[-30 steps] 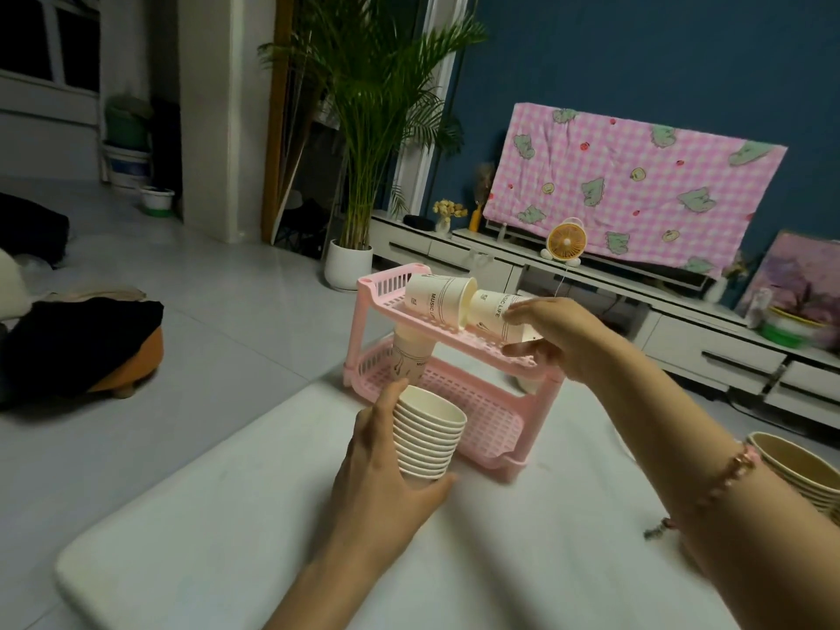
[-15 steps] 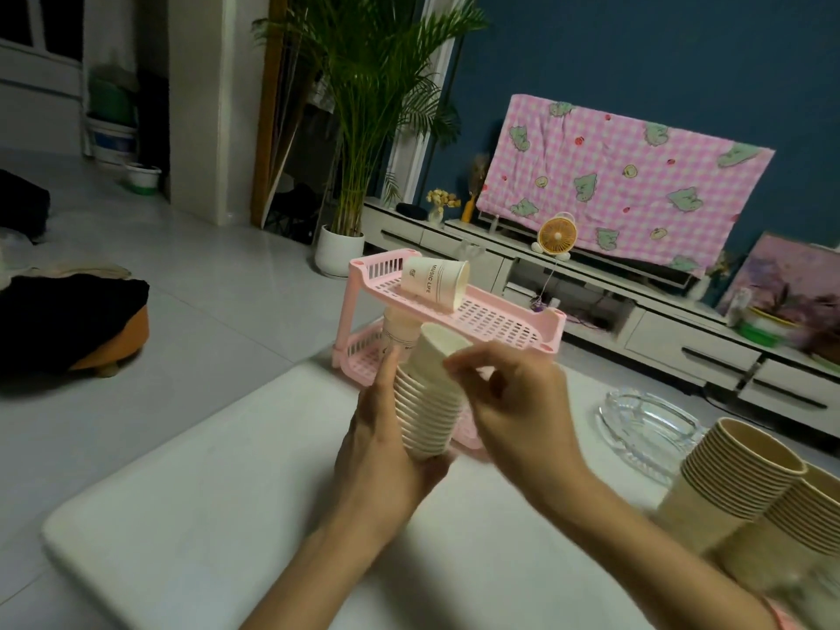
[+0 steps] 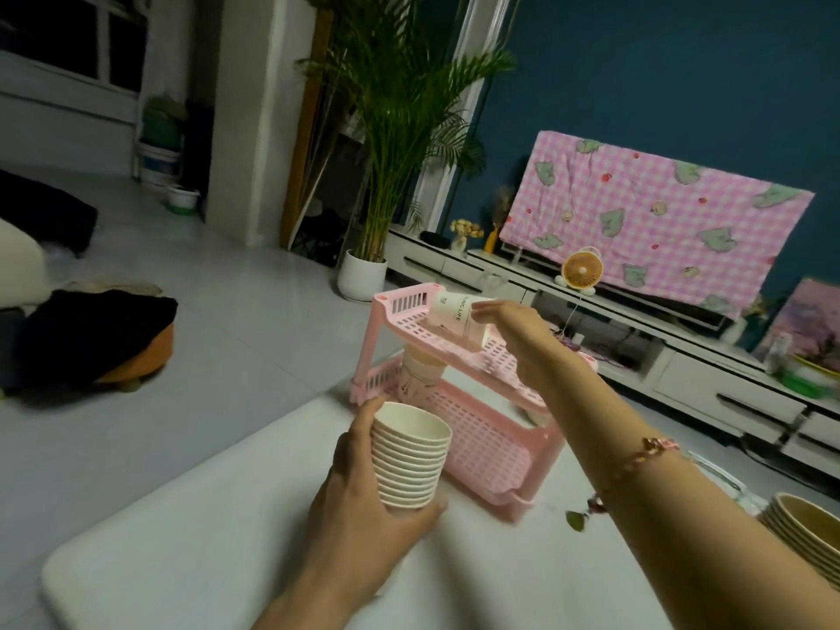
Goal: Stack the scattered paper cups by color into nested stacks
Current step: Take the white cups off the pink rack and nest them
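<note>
From the head view, a stack of white cups (image 3: 411,456) is held upright above the white bench (image 3: 218,552), with the left hand (image 3: 363,488) wrapped around it. A white cup with letters (image 3: 457,318) lies on its side on the top shelf of the pink rack (image 3: 495,452) and is pinched by the right hand (image 3: 522,329). A stack of brown cups (image 3: 804,538) is seen at the right edge

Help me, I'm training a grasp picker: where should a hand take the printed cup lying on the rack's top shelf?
Grip the printed cup across its side wall, coming from above and the right: it lies on its side on the pink rack, where the right hand reaches it.
</note>
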Action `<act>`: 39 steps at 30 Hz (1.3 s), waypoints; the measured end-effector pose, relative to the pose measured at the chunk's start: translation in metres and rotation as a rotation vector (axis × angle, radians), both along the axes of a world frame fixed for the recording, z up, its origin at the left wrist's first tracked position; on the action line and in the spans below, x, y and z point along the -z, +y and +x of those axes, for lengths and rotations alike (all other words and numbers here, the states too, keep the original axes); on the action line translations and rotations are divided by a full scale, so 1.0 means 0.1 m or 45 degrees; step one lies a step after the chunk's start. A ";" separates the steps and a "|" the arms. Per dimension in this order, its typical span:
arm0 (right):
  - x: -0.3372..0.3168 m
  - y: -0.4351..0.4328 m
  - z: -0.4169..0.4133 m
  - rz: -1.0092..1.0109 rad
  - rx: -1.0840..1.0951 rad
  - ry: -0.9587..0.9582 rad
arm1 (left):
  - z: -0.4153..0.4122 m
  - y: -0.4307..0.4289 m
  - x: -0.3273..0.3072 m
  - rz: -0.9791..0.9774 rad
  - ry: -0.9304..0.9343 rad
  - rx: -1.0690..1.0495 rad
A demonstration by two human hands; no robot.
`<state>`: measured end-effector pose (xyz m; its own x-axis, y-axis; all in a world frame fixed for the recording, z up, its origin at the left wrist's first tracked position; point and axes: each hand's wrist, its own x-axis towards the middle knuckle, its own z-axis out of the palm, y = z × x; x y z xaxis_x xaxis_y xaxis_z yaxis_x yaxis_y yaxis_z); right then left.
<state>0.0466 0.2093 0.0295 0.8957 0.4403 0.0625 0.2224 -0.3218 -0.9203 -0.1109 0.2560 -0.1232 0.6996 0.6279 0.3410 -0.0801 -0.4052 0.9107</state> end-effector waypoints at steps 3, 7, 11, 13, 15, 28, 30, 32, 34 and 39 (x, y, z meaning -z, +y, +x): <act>0.14 0.24 0.24 0.042 0.073 0.025 | 0.00 0.15 0.04 -0.011 -0.067 -0.049; 0.27 0.31 0.13 0.211 0.327 -0.493 | 0.08 0.22 0.02 0.026 -0.077 -0.045; 0.33 -0.09 -0.53 0.246 -0.134 -0.983 | 0.12 0.18 -0.02 0.115 -0.081 -0.050; 0.49 -0.27 -0.75 0.060 -0.338 -1.069 | 0.12 0.15 -0.02 0.123 -0.098 -0.058; 0.62 -0.35 -0.84 -0.001 -0.352 -1.110 | 0.11 0.12 -0.01 0.152 -0.113 -0.076; 1.10 -0.20 -0.70 0.382 -0.129 -0.722 | -0.03 0.25 -0.07 0.436 -0.003 -0.190; 1.29 -0.06 -0.44 0.021 0.035 -0.778 | -0.06 0.40 -0.08 0.593 0.148 -0.266; 1.44 0.09 -0.20 -0.492 -0.139 -0.845 | -0.08 0.50 -0.05 0.854 0.365 -0.290; 1.41 0.23 -0.03 -0.728 -0.204 -0.919 | -0.08 0.54 -0.01 0.974 0.446 -0.325; 1.25 0.53 0.25 -0.663 -0.123 -0.742 | -0.05 0.58 0.07 1.078 0.475 -0.326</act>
<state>0.0713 0.2627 -0.0953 0.7382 0.6163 0.2742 0.6717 -0.6341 -0.3830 -0.1163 0.3144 -0.1297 0.7310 0.4242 0.5344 0.3380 -0.9055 0.2565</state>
